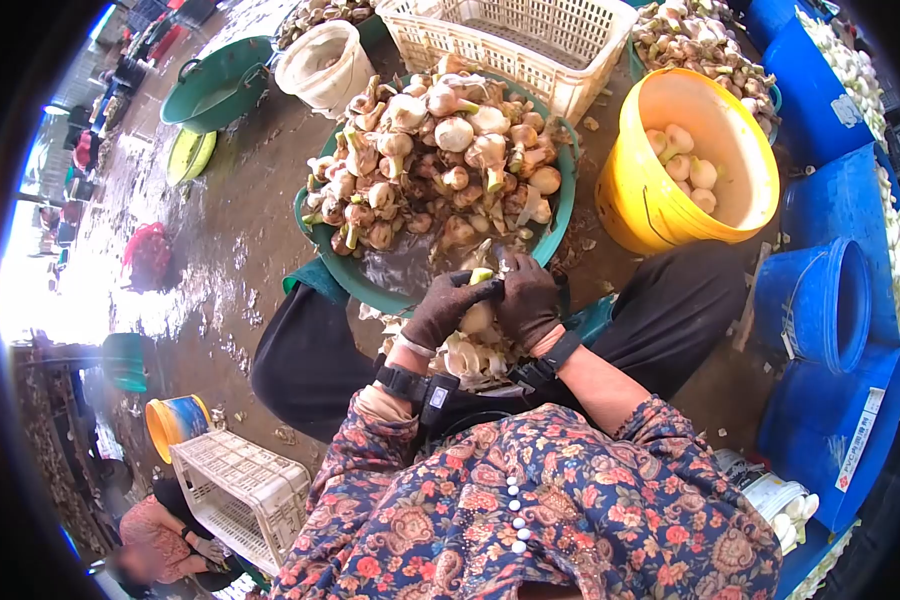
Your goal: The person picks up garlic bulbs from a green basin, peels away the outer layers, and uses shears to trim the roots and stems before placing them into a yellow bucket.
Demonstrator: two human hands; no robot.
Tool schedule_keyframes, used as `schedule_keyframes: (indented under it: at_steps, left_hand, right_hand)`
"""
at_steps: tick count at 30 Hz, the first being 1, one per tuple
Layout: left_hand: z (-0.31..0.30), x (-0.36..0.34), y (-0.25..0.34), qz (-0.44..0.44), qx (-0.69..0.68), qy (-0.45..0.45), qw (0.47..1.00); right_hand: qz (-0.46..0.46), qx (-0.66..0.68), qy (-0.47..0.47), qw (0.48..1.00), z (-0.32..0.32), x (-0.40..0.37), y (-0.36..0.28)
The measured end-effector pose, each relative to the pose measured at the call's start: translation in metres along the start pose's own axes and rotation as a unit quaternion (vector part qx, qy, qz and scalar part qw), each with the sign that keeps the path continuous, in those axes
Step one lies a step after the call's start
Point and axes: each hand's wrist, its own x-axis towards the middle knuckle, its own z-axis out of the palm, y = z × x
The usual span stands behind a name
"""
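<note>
Pale green at its visible end, the plump white-and-green bulb point(481, 275) is at the near rim of the round green plastic tub point(370, 292), grasped by the dark-gloved left hand point(440, 309). Curled fingers of the dark-gloved right hand point(527, 301) meet it from the right; whether they grip anything else, I cannot tell. It should be light and firm, its skin papery, perhaps slippery if damp; best held round its fullest part, pressed gently against bruising.
</note>
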Motion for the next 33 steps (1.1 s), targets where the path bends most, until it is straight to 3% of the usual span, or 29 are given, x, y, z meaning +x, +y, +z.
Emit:
schedule_keyframes:
  at_steps: [1,2,3,4,5,7,8,9,10,11,12,13,14,15,16,17,19,20,21,23,25,28,31,33]
  left_hand:
    - [-0.005,0.002,-0.005,-0.05,-0.048,-0.042,0.997]
    - [-0.007,-0.001,-0.009,0.278,0.219,-0.058,0.933]
    - [-0.006,0.0,-0.011,0.279,0.219,-0.058,0.933]
    - [-0.004,0.0,-0.015,0.128,0.072,-0.037,0.988]
    - [-0.001,-0.001,-0.014,-0.031,-0.08,-0.014,0.996]
    - [-0.004,0.001,-0.024,-0.06,-0.088,0.003,0.994]
    - [-0.012,0.004,-0.035,0.057,0.053,-0.047,0.996]
    - [-0.014,0.003,-0.036,0.17,0.191,-0.093,0.962]
    - [-0.017,0.003,-0.035,0.285,0.312,-0.082,0.903]
    - [-0.015,0.001,-0.033,0.285,0.312,-0.082,0.903]
    - [-0.012,-0.001,-0.03,0.271,0.283,-0.077,0.917]
    - [-0.009,-0.002,-0.027,0.256,0.255,-0.072,0.93]
    - [-0.001,-0.011,-0.01,0.133,0.137,-0.055,0.98]
    - [-0.001,-0.01,-0.008,0.134,0.138,-0.055,0.98]
    - [-0.001,-0.01,-0.008,0.058,-0.029,-0.043,0.997]
    - [0.001,-0.012,-0.005,-0.022,-0.196,-0.028,0.98]
    - [0.001,-0.021,0.004,0.0,-0.139,-0.031,0.99]
    - [0.002,-0.022,0.005,0.044,-0.02,-0.009,0.999]
    - [0.003,-0.023,0.008,0.088,0.101,0.012,0.991]
    - [0.006,-0.026,0.01,0.099,0.112,0.035,0.988]
    - [0.005,-0.027,0.011,0.189,0.35,0.099,0.912]
    - [0.004,-0.03,0.015,0.202,0.373,0.103,0.9]
    - [-0.004,-0.028,0.015,0.198,0.36,0.07,0.909]
    - [-0.011,-0.025,0.01,0.187,0.33,0.048,0.924]
  right_hand:
    - [-0.002,0.0,0.004,1.0,-0.002,0.0,-0.002]
    - [-0.004,0.0,0.008,1.0,-0.005,0.001,-0.004]
    - [-0.005,-0.001,0.009,1.0,-0.004,0.002,-0.003]
    - [-0.022,-0.024,0.007,0.999,-0.003,0.001,-0.002]
    - [-0.038,-0.046,0.003,0.998,-0.002,0.0,-0.002]
    - [-0.036,-0.029,0.003,0.999,0.003,-0.003,-0.001]
    - [-0.033,-0.012,0.005,0.999,0.007,-0.004,0.0]
    - [-0.035,-0.011,0.004,0.999,0.018,-0.011,0.002]
    - [0.117,0.143,-0.027,0.982,0.035,-0.02,0.003]
    - [0.263,0.291,-0.057,0.918,0.052,-0.028,0.007]
    - [0.313,0.39,-0.055,0.864,0.06,-0.03,0.009]
    - [0.313,0.389,-0.055,0.865,0.063,-0.033,0.015]
    - [0.43,0.524,-0.096,0.729,0.054,-0.028,0.019]
    - [0.525,0.632,-0.131,0.555,0.037,-0.019,0.018]
    - [0.503,0.616,-0.145,0.588,0.02,-0.013,0.019]
    - [0.505,0.615,-0.144,0.588,0.021,-0.014,0.02]
    - [0.34,0.623,-0.142,0.69,0.026,-0.018,0.023]
    - [0.343,0.564,-0.131,0.739,0.026,-0.018,0.019]
    - [0.343,0.565,-0.13,0.739,0.025,-0.017,0.017]
    - [0.337,0.535,-0.131,0.764,0.018,-0.014,0.009]
    - [0.353,0.547,-0.125,0.749,0.0,-0.007,-0.005]
    - [0.324,0.566,-0.112,0.75,0.0,-0.007,0.0]
    - [0.337,0.534,-0.163,0.759,0.005,-0.006,0.013]
    - [0.32,0.462,-0.239,0.792,-0.008,-0.001,0.012]
